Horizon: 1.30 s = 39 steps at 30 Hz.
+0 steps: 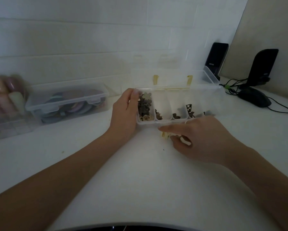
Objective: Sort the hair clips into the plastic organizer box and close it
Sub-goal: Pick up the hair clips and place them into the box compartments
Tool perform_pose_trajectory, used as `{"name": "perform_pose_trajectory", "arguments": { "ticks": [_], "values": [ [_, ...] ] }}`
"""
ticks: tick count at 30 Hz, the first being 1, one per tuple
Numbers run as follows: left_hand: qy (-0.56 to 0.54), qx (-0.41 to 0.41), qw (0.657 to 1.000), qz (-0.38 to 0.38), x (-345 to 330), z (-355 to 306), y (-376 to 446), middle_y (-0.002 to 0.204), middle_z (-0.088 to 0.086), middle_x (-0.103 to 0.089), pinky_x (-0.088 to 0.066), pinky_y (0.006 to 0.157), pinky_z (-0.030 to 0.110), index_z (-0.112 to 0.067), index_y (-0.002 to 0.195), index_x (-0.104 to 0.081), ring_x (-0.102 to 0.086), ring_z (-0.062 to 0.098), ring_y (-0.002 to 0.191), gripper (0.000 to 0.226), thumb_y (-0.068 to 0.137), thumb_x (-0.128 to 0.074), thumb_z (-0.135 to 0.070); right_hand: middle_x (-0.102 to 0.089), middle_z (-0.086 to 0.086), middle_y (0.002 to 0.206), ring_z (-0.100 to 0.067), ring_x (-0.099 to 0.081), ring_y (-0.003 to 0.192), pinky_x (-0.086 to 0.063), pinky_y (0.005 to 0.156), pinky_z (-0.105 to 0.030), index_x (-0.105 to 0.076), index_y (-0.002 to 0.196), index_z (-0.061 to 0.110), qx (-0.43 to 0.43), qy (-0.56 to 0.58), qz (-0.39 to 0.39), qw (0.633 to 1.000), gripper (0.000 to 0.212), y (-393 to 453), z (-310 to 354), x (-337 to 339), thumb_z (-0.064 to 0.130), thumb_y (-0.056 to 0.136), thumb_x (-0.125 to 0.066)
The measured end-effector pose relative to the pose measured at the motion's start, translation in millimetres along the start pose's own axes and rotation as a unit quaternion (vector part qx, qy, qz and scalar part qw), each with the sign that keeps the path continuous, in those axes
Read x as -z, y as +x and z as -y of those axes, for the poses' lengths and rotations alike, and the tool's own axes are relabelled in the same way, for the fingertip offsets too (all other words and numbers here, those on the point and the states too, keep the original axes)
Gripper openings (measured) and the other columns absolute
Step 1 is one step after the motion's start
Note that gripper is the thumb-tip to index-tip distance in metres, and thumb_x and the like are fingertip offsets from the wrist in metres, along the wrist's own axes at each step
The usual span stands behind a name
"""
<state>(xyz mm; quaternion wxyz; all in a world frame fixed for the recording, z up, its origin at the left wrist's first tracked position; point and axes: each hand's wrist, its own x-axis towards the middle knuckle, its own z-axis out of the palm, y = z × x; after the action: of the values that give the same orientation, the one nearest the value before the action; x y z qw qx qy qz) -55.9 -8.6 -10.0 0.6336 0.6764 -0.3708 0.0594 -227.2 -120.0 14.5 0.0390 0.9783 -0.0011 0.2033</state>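
Note:
The clear plastic organizer box [163, 122] stands open on the white table, its lid [171, 75] tilted up behind with two yellow latches. Its compartments hold small dark hair clips [144, 106], most of them in the leftmost one. My left hand [125, 112] grips the box's left end, thumb on the rim. My right hand [196, 139] lies in front of the box's near wall, its fingers curled round a pale yellowish clip [165, 135] on the table.
A closed clear box [66, 102] with round coloured items sits to the left, and a blurred tray of pastel items [5, 100] is at the far left. Two black speakers [215, 59] and a black mouse [254, 98] with cables are at the back right.

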Motion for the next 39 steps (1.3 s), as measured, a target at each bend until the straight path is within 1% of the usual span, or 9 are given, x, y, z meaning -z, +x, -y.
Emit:
{"name": "perform_pose_trajectory", "arguments": {
  "ticks": [5,9,12,15,17,20,27,31,39],
  "values": [
    [0.006,-0.023,1.0,0.004,1,-3,-1,0.084,-0.014,-0.058,-0.039,0.068,0.003,-0.01,0.099,-0.059,-0.052,-0.015,0.074,0.026,0.103,-0.035,-0.02,-0.063,0.006,0.05,-0.016,-0.058,0.037,-0.035,0.041,-0.019,-0.07,0.099,0.036,-0.004,-0.035,-0.029,0.999,0.033,3,-3,-6,0.024,0.068,-0.075],
    [0.011,-0.027,1.0,0.007,1,-3,-1,0.085,-0.014,-0.058,-0.038,0.067,0.003,-0.013,0.099,-0.058,-0.052,-0.015,0.074,0.025,0.103,-0.035,-0.02,-0.063,0.008,0.055,-0.017,-0.061,0.046,-0.034,0.046,-0.022,-0.066,0.099,0.033,-0.006,-0.018,-0.006,1.0,0.024,3,-1,-4,0.031,0.077,-0.072],
    [0.018,-0.03,0.999,0.008,1,-1,-1,0.088,-0.008,-0.06,-0.038,0.069,0.003,-0.013,0.1,-0.059,-0.053,-0.014,0.076,0.026,0.103,-0.035,-0.021,-0.046,0.013,0.048,-0.011,-0.049,0.04,-0.03,0.041,-0.02,-0.063,0.093,0.03,-0.005,0.005,-0.029,1.0,0.023,2,0,0,0.033,0.073,-0.075],
    [0.019,-0.033,0.999,0.007,2,-1,0,0.088,-0.009,-0.06,-0.038,0.069,0.004,-0.009,0.102,-0.06,-0.053,-0.013,0.076,0.028,0.103,-0.035,-0.02,-0.051,0.009,0.056,-0.008,-0.045,0.047,-0.041,0.049,-0.026,-0.062,0.092,0.031,-0.079,0.161,-0.044,0.983,0.022,5,0,5,0.033,0.075,-0.075],
    [0.014,-0.034,0.999,0.009,1,-1,-1,0.087,-0.008,-0.06,-0.037,0.068,0.003,-0.008,0.102,-0.06,-0.052,-0.013,0.075,0.028,0.103,-0.035,-0.02,-0.06,0.007,0.068,-0.012,-0.051,0.057,-0.04,0.052,-0.017,-0.064,0.089,0.028,-0.11,0.292,-0.064,0.948,0.023,7,0,7,0.026,0.071,-0.079],
    [0.013,-0.035,0.999,0.009,1,-2,-2,0.086,-0.006,-0.059,-0.038,0.067,0.004,-0.006,0.102,-0.06,-0.051,-0.012,0.073,0.029,0.103,-0.035,-0.02,-0.066,0.006,0.081,-0.011,-0.058,0.065,-0.039,0.054,-0.008,-0.068,0.087,0.025,-0.135,0.372,-0.082,0.915,0.022,10,-3,7,0.019,0.07,-0.08],
    [0.027,-0.038,0.999,0.018,3,-4,-1,0.083,-0.009,-0.058,-0.038,0.067,0.004,-0.007,0.101,-0.06,-0.051,-0.012,0.073,0.029,0.103,-0.035,-0.021,-0.063,0.014,0.095,-0.009,-0.058,0.065,-0.041,0.057,-0.009,-0.067,0.088,0.029,-0.141,0.336,-0.12,0.924,0.022,9,-9,9,0.019,0.073,-0.078],
    [0.033,-0.027,0.999,0.022,5,-3,2,0.086,-0.006,-0.059,-0.038,0.069,0.004,-0.01,0.101,-0.061,-0.051,-0.013,0.073,0.029,0.103,-0.035,-0.023,-0.065,0.022,0.091,-0.006,-0.062,0.071,-0.043,0.06,-0.01,-0.068,0.091,0.029,-0.212,0.289,-0.18,0.916,0.019,6,-28,16,0.024,0.074,-0.076],
    [0.027,-0.007,0.999,0.02,10,5,11,0.092,-0.015,-0.06,-0.037,0.074,0.001,-0.017,0.099,-0.062,-0.053,-0.016,0.081,0.027,0.102,-0.037,-0.024,-0.067,0.02,0.092,-0.002,-0.055,0.067,-0.038,0.061,-0.002,-0.07,0.092,0.027,-0.249,0.253,-0.174,0.918,0.016,1,-51,17,0.022,0.078,-0.074]
  ]
}}
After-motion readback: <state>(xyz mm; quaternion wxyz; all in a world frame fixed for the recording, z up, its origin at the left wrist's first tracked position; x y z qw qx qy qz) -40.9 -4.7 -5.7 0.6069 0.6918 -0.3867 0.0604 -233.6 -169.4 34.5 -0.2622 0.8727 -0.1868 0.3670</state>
